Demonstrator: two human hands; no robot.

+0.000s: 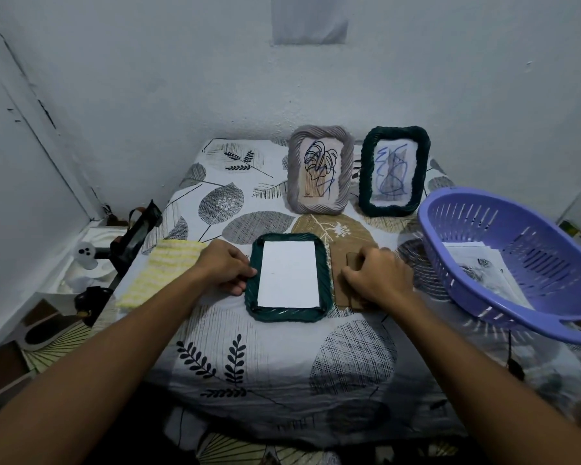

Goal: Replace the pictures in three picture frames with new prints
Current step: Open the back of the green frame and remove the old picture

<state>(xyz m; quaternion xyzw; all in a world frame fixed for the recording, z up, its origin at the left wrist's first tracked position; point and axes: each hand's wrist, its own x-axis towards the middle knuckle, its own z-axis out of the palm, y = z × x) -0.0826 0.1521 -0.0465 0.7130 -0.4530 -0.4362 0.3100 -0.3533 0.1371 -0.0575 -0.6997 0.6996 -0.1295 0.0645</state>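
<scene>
Three frames on the leaf-print cloth (282, 370): a green frame (288, 312) lies flat face down, white sheet (288, 278) in its opening, while a grey frame (320, 169) and a second green frame (393, 171) stand upright at the back, drawings showing. Left hand (227, 265) holds the flat frame's left edge with curled fingers; right hand (376, 275) curls over the brown backing board (344, 295) just beside it. Purple basket (514, 260) with prints (483, 266) sits right; yellow cloth (163, 271) left.

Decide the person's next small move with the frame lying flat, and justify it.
Probably lift the brown backing board under the right hand onto the white paper in the green frame, which the left hand steadies; the frame's back is uncovered.
</scene>
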